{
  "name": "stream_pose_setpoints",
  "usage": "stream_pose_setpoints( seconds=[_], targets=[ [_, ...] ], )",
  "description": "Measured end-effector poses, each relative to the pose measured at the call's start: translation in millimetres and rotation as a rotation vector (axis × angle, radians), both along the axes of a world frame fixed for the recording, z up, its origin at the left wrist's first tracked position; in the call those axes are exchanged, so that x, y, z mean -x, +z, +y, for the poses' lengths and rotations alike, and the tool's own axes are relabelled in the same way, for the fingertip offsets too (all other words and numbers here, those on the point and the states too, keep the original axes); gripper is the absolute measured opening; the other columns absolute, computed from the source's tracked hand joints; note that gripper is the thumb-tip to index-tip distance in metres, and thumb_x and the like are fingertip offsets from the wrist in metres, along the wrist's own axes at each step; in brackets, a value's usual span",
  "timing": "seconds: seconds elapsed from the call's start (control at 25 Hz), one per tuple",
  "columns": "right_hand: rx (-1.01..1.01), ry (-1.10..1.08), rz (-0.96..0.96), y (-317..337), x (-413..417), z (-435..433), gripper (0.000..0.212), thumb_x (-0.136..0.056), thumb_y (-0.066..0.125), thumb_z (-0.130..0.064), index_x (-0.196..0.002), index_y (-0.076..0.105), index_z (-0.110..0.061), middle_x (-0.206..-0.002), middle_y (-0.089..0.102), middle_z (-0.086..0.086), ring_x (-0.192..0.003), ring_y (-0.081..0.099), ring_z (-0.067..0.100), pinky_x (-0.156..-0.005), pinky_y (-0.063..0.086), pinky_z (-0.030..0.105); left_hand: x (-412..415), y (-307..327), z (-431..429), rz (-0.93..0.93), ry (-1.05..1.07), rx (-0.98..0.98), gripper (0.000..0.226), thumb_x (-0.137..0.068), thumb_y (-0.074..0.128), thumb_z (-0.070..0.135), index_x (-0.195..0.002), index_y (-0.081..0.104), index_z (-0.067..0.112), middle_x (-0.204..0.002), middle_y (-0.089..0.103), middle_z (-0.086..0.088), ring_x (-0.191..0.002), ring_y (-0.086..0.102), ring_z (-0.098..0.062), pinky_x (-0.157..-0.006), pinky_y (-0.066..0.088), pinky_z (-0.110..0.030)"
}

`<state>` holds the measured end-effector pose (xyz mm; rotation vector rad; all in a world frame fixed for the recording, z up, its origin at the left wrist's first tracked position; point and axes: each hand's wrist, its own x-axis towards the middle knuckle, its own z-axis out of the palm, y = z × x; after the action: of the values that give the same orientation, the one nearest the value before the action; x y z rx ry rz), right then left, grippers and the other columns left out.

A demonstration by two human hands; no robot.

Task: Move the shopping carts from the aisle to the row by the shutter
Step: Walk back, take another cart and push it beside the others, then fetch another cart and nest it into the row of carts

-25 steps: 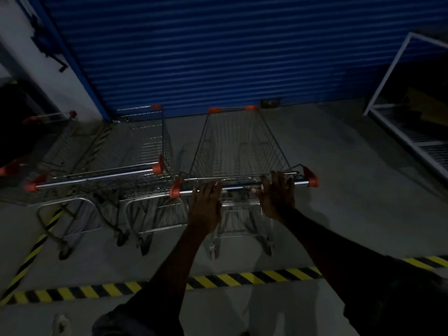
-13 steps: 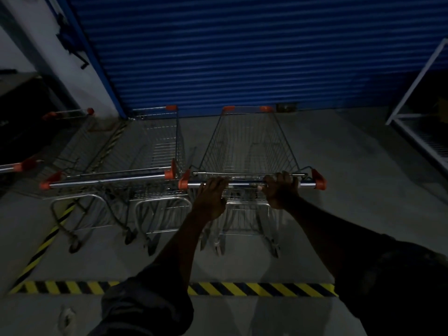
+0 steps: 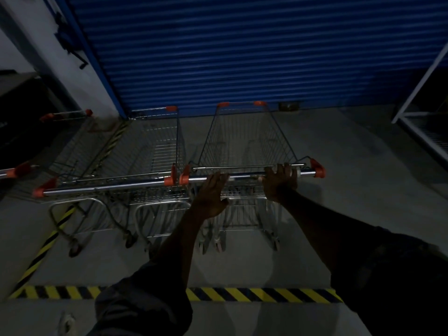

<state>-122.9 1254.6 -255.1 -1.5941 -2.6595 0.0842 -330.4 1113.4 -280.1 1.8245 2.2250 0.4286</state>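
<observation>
Got my cart (image 3: 244, 141) nose-on to the blue shutter (image 3: 218, 57), parked just beside the next cart (image 3: 155, 151) in the row. My right hand (image 3: 280, 181) is wrapped round the handle bar (image 3: 244, 176), and my left hand (image 3: 211, 192) has its fingers hooked over it. My worry is the orange end caps (image 3: 184, 178), which are almost touching. If I drift left the handles will lock up, and if I shove too hard the basket bangs the shutter.
</observation>
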Motion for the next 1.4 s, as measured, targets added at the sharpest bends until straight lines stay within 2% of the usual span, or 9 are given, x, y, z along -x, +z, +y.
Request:
stream_pose_setpoints(
  seconds=[0.2, 0.28, 0.36, 0.48, 0.72, 0.88, 1.12, 1.28, 1.4],
  targets=[
    [0.125, 0.046, 0.065, 1.6, 1.3, -9.8, 0.072, -0.103, 0.043, -0.047, -0.163, 0.012, -0.022, -0.169, 0.004, 0.017, -0.156, 0.001, 0.037, -0.123, 0.006, 0.052, 4.1, 14.9, -3.4, 0.073, 0.013, 0.081, 0.089, -0.092, 0.058, 0.055, -0.163, 0.013, 0.026, -0.171, 0.011, -0.002, -0.157, 0.013, -0.025, -0.120, 0.027, -0.057],
    [0.129, 0.100, 0.129, 3.2, -10.7, -11.4, 0.074, -0.101, 0.050, -0.045, -0.163, 0.017, -0.021, -0.168, 0.010, 0.018, -0.155, 0.006, 0.038, -0.122, 0.013, 0.055, -1.7, 17.8, -12.6, 0.072, 0.057, 0.082, 0.088, -0.093, 0.063, 0.048, -0.163, 0.013, 0.029, -0.169, 0.018, -0.001, -0.154, 0.023, -0.027, -0.116, 0.034, -0.057],
    [0.104, 0.122, 0.219, 5.3, -23.5, -18.6, 0.069, -0.096, 0.058, -0.041, -0.156, 0.036, -0.016, -0.161, 0.030, 0.020, -0.149, 0.025, 0.042, -0.116, 0.030, 0.059, -13.3, 22.6, -21.8, 0.033, 0.096, 0.031, 0.087, -0.089, 0.062, 0.051, -0.162, 0.018, 0.032, -0.164, 0.031, -0.002, -0.143, 0.042, -0.032, -0.108, 0.043, -0.057],
    [-0.016, 0.164, 0.371, 8.6, -42.8, -33.8, 0.056, -0.090, 0.055, -0.042, -0.133, 0.062, -0.008, -0.133, 0.060, 0.022, -0.121, 0.056, 0.047, -0.095, 0.051, 0.059, -38.8, 35.4, -28.9, -0.020, 0.155, -0.062, 0.085, -0.084, 0.055, 0.058, -0.159, 0.026, 0.033, -0.160, 0.039, -0.003, -0.135, 0.051, -0.034, -0.106, 0.045, -0.056],
    [0.115, 0.148, 0.378, 38.8, -83.1, -52.0, 0.044, -0.097, 0.049, -0.051, -0.130, 0.060, -0.024, -0.133, 0.065, 0.009, -0.123, 0.059, 0.034, -0.099, 0.049, 0.042, -96.9, 68.9, -34.6, 0.002, 0.148, -0.133, 0.066, -0.081, 0.052, 0.055, -0.142, 0.050, 0.029, -0.145, 0.054, -0.001, -0.131, 0.053, -0.029, -0.107, 0.043, -0.048],
    [0.044, 0.198, 0.316, 59.3, -112.6, -76.2, 0.029, -0.102, 0.045, -0.048, -0.111, 0.062, -0.026, -0.111, 0.073, 0.006, -0.104, 0.068, 0.030, -0.077, 0.045, 0.034, -132.0, 81.8, -59.3, 0.113, 0.117, -0.201, 0.049, -0.090, 0.060, 0.045, -0.136, 0.055, 0.028, -0.140, 0.056, 0.000, -0.125, 0.056, -0.029, -0.104, 0.044, -0.044],
    [-0.157, 0.345, 0.396, 73.9, -147.1, -155.3, 0.040, -0.092, 0.040, -0.050, -0.089, 0.070, -0.023, -0.085, 0.075, 0.003, -0.080, 0.071, 0.027, -0.067, 0.054, 0.034, -181.3, 106.3, -141.2, 0.227, 0.185, -0.323, 0.043, -0.087, 0.049, 0.044, -0.125, 0.060, 0.026, -0.118, 0.066, 0.000, -0.102, 0.067, -0.028, -0.081, 0.050, -0.035],
    [-0.033, 0.374, 0.566, 68.7, -167.8, -225.5, 0.037, -0.086, 0.043, -0.049, -0.079, 0.066, -0.021, -0.073, 0.070, 0.001, -0.072, 0.068, 0.022, -0.061, 0.053, 0.035, -213.7, 117.3, -216.7, 0.091, 0.301, -0.458, 0.023, -0.087, 0.066, 0.035, -0.110, 0.066, 0.031, -0.094, 0.071, 0.009, -0.082, 0.067, -0.013, -0.064, 0.037, -0.022],
    [0.221, 0.458, 0.651, 65.8, -180.5, -275.3, 0.036, -0.090, 0.049, -0.048, -0.077, 0.062, -0.017, -0.069, 0.063, 0.004, -0.069, 0.063, 0.019, -0.063, 0.051, 0.041, -229.5, 114.1, -272.7, 0.010, 0.344, -0.440, 0.022, -0.088, 0.067, 0.048, -0.105, 0.064, 0.035, -0.081, 0.070, 0.012, -0.072, 0.067, -0.007, -0.061, 0.048, -0.023]
  ],
)
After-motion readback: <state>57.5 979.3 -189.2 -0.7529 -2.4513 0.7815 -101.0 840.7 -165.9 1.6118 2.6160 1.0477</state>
